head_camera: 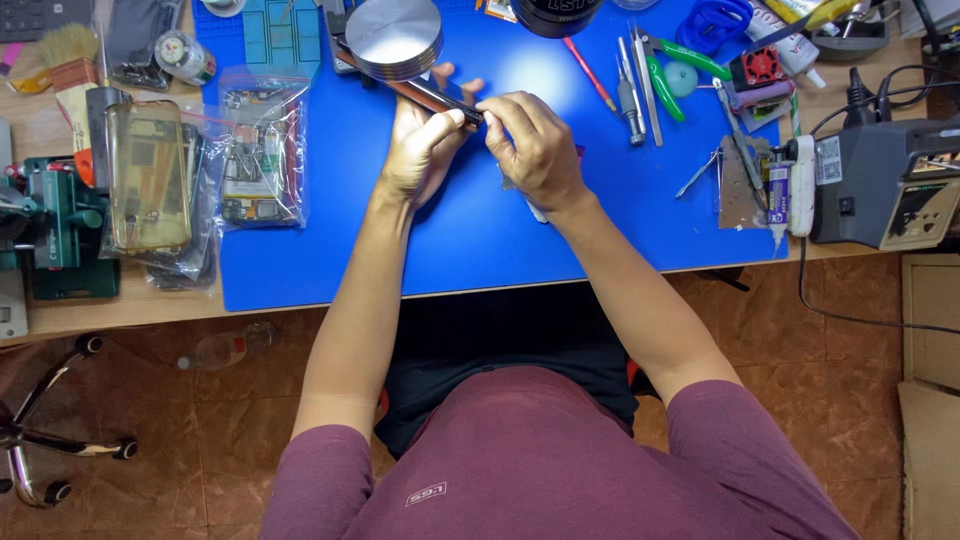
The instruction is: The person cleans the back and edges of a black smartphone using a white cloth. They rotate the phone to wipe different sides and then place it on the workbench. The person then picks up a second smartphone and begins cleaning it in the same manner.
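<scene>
My left hand (420, 145) holds a thin dark phone (420, 92) on edge above the blue work mat (330, 250), fingers wrapped under it. At the phone's near end my right hand (535, 145) pinches its edge between thumb and fingertips. Something small and pale (537, 212) shows under my right wrist; I cannot tell what it is. A round metal disc (393, 38) stands just behind the phone's far end.
Clear bags with phone parts (262, 150) and a phone in a yellowish case (148, 175) lie at the left. Tweezers, a screwdriver and green-handled pliers (665, 85) lie at the right, beside a glue tube (780, 195) and a grey soldering station (885, 185).
</scene>
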